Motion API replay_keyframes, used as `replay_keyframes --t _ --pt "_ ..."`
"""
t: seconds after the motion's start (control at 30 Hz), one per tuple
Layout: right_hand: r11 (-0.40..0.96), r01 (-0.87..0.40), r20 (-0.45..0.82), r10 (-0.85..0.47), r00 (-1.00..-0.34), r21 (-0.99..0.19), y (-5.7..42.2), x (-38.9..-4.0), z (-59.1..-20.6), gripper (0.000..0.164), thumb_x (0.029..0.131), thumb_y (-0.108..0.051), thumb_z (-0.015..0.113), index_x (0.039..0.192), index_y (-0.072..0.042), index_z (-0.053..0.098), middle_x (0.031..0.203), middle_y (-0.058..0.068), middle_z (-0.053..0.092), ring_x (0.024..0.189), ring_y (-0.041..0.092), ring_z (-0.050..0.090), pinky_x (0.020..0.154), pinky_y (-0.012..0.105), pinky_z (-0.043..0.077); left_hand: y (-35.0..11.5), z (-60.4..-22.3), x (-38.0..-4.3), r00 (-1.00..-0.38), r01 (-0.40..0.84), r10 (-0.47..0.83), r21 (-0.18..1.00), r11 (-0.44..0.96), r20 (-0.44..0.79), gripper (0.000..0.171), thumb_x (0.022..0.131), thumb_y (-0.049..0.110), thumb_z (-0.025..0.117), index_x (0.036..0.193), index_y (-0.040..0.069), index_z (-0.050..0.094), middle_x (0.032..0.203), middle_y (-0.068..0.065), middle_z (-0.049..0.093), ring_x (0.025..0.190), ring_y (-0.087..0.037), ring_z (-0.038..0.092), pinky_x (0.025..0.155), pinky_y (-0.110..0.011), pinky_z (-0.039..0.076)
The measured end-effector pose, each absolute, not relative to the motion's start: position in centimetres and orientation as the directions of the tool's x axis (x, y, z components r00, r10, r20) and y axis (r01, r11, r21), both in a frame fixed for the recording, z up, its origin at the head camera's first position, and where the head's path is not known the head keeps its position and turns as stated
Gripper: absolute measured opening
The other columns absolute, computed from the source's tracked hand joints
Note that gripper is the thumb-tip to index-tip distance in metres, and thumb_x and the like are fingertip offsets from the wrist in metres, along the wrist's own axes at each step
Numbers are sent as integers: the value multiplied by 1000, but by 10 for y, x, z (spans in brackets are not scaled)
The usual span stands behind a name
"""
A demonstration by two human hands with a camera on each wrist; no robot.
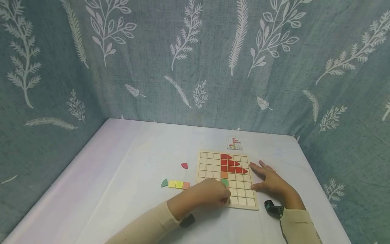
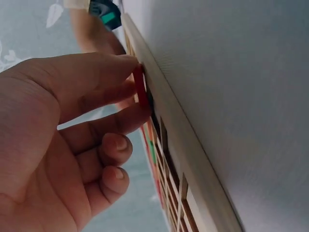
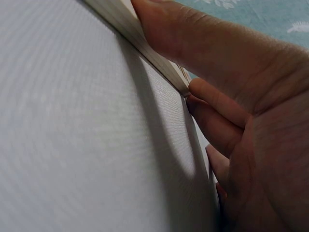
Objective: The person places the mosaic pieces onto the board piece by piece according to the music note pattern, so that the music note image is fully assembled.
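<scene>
A wooden grid board (image 1: pixel 241 193) lies on the table. Over its near edge, my left hand (image 1: pixel 210 192) pinches a red tile (image 2: pixel 140 86) between thumb and fingers, low against the grid cells; the tile's full outline is hidden. Fingers spread, my right hand (image 1: pixel 271 181) rests at the board's right side, its thumb touching the edge (image 3: pixel 145 43). Rows of red squares (image 1: pixel 223 162) ending in red points (image 1: pixel 245 170) fill cells in the board's upper part. Below them sit an orange square (image 1: pixel 224 175) and a green square (image 1: pixel 224 182), partly bordered by my left hand.
Left of the board lie a red quarter-circle (image 1: pixel 184 165), a green quarter-circle (image 1: pixel 165 183), two yellow squares (image 1: pixel 175 184) and an orange square (image 1: pixel 186 185). Behind the board is a small pattern card (image 1: pixel 234 143). Leaf-patterned cloth (image 1: pixel 170 91) walls the table (image 1: pixel 137 162) at back and sides.
</scene>
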State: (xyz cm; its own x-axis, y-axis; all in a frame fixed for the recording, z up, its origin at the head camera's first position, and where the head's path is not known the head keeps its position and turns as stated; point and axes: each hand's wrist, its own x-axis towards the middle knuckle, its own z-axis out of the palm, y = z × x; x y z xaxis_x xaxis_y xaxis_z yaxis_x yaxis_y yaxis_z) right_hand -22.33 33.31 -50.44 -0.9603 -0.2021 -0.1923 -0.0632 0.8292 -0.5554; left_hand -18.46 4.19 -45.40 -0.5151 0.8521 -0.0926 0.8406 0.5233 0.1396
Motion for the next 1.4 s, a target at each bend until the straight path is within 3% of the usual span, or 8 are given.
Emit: replay_keyframes --t 0.47,0.77,1.2,1.4 --pt "836 -58 -199 -197 -960 -545 334 -228 -504 110 59 -62 82 151 -21 38 158 24 12 139 55 5 101 74 11 46 -462 -195 -535 829 842 150 539 -66 4 87 27 73 88 31 73 63 19 50 59 -4 43 59 -19 39" --pt "837 -39 -210 -181 -961 -545 332 -227 -505 112 57 -62 83 151 -22 38 158 24 12 140 53 4 102 74 10 39 -461 -196 -544 797 833 245 551 -102 8 88 27 72 93 33 75 71 20 56 65 -4 49 66 -20 43" --pt "839 -31 -214 -174 -961 -543 333 -225 -506 111 57 -62 83 151 -22 38 158 23 12 140 53 4 102 74 10 40 -461 -197 -492 849 869 189 494 -56 8 90 28 69 84 31 73 63 16 49 61 -6 43 58 -20 39" --pt "839 -38 -206 -177 -962 -543 333 -225 -507 112 57 -62 83 151 -22 38 158 23 13 140 52 6 102 74 12 41 -464 -198 -505 840 861 198 506 -56 4 89 30 71 89 31 75 63 16 50 60 -6 43 59 -20 39"
